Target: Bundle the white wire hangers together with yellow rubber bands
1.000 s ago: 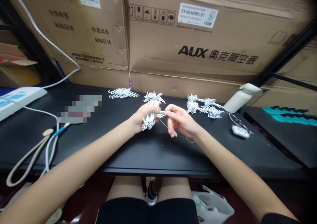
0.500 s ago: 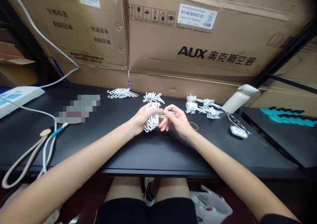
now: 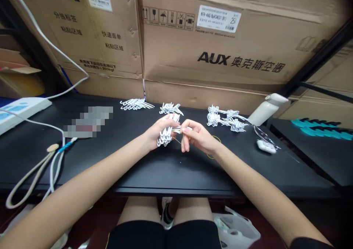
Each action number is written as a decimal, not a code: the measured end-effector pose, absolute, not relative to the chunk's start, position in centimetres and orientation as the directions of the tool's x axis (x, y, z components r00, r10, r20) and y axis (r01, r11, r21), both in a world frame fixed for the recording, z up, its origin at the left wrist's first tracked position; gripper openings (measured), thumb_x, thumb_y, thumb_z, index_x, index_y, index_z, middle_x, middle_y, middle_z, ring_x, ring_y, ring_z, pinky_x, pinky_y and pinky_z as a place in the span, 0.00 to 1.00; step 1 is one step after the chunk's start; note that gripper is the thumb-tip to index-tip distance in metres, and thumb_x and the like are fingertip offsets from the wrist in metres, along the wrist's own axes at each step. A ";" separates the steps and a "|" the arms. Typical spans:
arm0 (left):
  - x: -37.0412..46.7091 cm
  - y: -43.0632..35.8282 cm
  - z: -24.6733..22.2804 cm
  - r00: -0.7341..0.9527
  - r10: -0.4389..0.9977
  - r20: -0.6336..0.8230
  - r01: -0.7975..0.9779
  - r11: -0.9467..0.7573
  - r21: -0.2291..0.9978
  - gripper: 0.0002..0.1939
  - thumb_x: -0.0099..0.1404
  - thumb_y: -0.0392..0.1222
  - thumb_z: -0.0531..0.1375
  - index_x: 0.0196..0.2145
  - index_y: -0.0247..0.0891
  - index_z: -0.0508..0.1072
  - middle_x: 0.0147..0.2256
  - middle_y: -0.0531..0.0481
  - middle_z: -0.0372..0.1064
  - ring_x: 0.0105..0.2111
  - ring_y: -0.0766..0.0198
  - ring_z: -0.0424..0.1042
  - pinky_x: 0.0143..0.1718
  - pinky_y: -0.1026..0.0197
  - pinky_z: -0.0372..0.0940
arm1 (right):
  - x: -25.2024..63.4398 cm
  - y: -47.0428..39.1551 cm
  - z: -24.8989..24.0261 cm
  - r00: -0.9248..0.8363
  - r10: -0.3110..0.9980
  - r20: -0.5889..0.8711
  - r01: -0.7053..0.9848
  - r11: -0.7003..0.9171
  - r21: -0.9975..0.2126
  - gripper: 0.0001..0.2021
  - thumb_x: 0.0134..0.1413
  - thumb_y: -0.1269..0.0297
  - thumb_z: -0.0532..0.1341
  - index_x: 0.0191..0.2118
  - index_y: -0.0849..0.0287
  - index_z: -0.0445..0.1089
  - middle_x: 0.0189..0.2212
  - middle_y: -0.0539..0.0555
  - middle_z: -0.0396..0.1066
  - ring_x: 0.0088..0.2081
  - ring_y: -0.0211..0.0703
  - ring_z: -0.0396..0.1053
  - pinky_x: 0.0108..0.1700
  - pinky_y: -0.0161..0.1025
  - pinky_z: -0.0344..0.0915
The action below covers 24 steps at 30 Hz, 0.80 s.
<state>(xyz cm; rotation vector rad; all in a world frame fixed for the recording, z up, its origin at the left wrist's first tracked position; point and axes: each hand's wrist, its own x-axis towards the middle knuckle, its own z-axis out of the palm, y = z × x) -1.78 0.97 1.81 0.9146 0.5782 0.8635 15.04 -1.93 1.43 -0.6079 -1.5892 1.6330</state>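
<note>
Hook bundle [image 3: 165,136], white, held crosswise over the middle of a black desk [image 3: 154,172]

Through the head camera I see the left hand [image 3: 157,128] wrapped around the bundle, thumb on top, grasping it firmly. The right hand [image 3: 200,135] has its thumb and forefinger pinched at the stem ends, the other fingers curled below. A thin yellow strand [image 3: 177,140] slants down from the stems toward those curled fingers; whether it is also caught in the pinch, I cannot tell.

As I read it, the bundle's long axis runs left to right, roughly in line with the desk's far edge. Curved hook ends sit by the left palm and hang toward the near edge; straight stems point at the right fingertips. So the bundle lies directly left of those fingertips, touching them, while the left hand is nearer its bulk. I cannot tell whether any of it rests on the desk.

Farther out, a yellow loop [image 3: 217,137] lies beside the right wrist. Along the far edge I find a loose hook pile [image 3: 136,104] left of centre, a smaller hook pile [image 3: 170,108] just beyond the left hand, and hook clusters [image 3: 227,118] right of centre. Toward the right edge are a tilted-looking pale bottle [image 3: 266,111] and a small white case [image 3: 266,146]; at the far left corner, a power strip [image 3: 24,109]. Cardboard boxes [image 3: 176,65] stand behind.
</note>
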 end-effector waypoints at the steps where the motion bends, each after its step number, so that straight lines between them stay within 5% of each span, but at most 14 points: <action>1: -1.8 0.9 1.9 0.546 0.835 -0.077 -0.382 0.330 0.864 0.12 0.51 0.31 0.62 0.29 0.36 0.61 0.21 0.55 0.64 0.15 0.74 0.62 0.16 0.72 0.57 | 15.4 -1.9 1.7 -0.635 0.757 0.154 -0.182 0.048 -0.982 0.12 0.54 0.54 0.59 0.34 0.57 0.61 0.14 0.43 0.70 0.19 0.37 0.71 0.27 0.34 0.67; 10: -2.4 1.3 2.2 0.543 0.834 -0.097 -0.319 0.311 0.895 0.12 0.52 0.30 0.62 0.29 0.37 0.60 0.21 0.55 0.63 0.15 0.75 0.60 0.16 0.72 0.55 | 18.3 -0.9 2.0 -0.729 0.675 0.114 -0.161 -0.007 -0.987 0.25 0.49 0.45 0.58 0.47 0.59 0.66 0.13 0.45 0.66 0.22 0.41 0.71 0.26 0.36 0.66; 14: -2.4 1.0 2.3 0.666 0.743 -0.062 -0.312 0.354 0.882 0.12 0.51 0.29 0.62 0.31 0.36 0.62 0.24 0.55 0.63 0.15 0.77 0.59 0.16 0.72 0.54 | 18.3 -0.3 1.3 -0.617 0.781 0.094 -0.227 -0.062 -0.972 0.26 0.46 0.42 0.57 0.44 0.58 0.69 0.08 0.40 0.48 0.14 0.35 0.55 0.17 0.31 0.57; 18: -2.4 0.8 2.4 0.683 0.730 -0.040 -0.355 0.379 0.854 0.13 0.50 0.30 0.62 0.32 0.35 0.63 0.26 0.54 0.65 0.15 0.78 0.59 0.17 0.71 0.56 | 17.1 -0.4 0.9 -0.441 0.887 0.136 -0.358 -0.035 -0.933 0.17 0.54 0.49 0.54 0.37 0.56 0.70 0.10 0.40 0.35 0.15 0.36 0.43 0.15 0.29 0.51; 21: -2.4 0.8 2.1 0.656 0.754 -0.022 -0.396 0.369 0.841 0.14 0.49 0.30 0.63 0.33 0.35 0.65 0.27 0.53 0.66 0.16 0.77 0.60 0.18 0.71 0.58 | 15.8 -0.9 1.1 -0.333 0.935 0.125 -0.462 -0.046 -0.886 0.10 0.58 0.59 0.53 0.32 0.56 0.67 0.11 0.42 0.39 0.17 0.36 0.47 0.18 0.30 0.56; 24: -2.1 0.7 1.7 0.641 0.767 -0.018 -0.405 0.358 0.842 0.17 0.49 0.31 0.64 0.37 0.36 0.66 0.28 0.53 0.67 0.20 0.74 0.65 0.20 0.71 0.61 | 14.9 -1.3 1.5 -0.303 0.953 0.015 -0.565 -0.167 -0.808 0.07 0.58 0.65 0.53 0.31 0.56 0.66 0.15 0.44 0.56 0.21 0.35 0.59 0.23 0.30 0.64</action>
